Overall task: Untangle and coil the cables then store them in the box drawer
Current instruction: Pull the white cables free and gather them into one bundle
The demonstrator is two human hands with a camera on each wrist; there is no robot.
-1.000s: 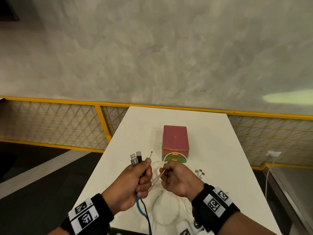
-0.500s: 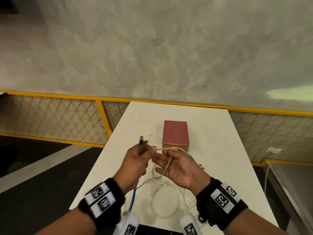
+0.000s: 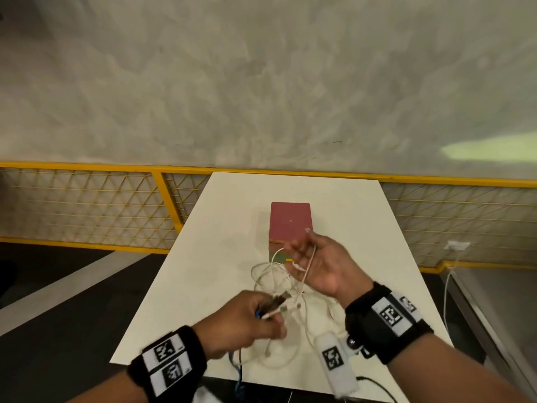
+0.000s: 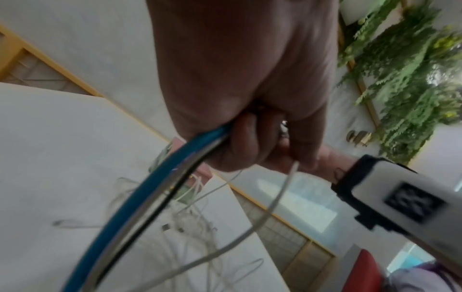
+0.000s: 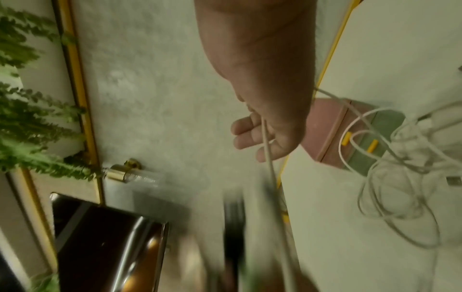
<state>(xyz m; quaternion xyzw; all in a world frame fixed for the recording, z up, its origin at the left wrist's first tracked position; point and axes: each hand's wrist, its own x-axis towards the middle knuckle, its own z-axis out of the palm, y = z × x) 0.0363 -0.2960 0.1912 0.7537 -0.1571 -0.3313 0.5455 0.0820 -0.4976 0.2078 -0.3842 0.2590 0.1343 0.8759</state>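
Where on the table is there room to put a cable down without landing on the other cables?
Bare patches on the white table: the left side beside the red box, the far strip behind the box, and the right side beyond the right hand. It is crowded in front of the box, where the white cables lie tangled between both hands.

No readable text, brand or number for you; only black-and-white square code markers on both wristbands (image 3: pixel 171 362) and wrist cameras.

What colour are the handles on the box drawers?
Yellow: the two handles on the green drawer fronts of the pink box, clearest in the right wrist view.
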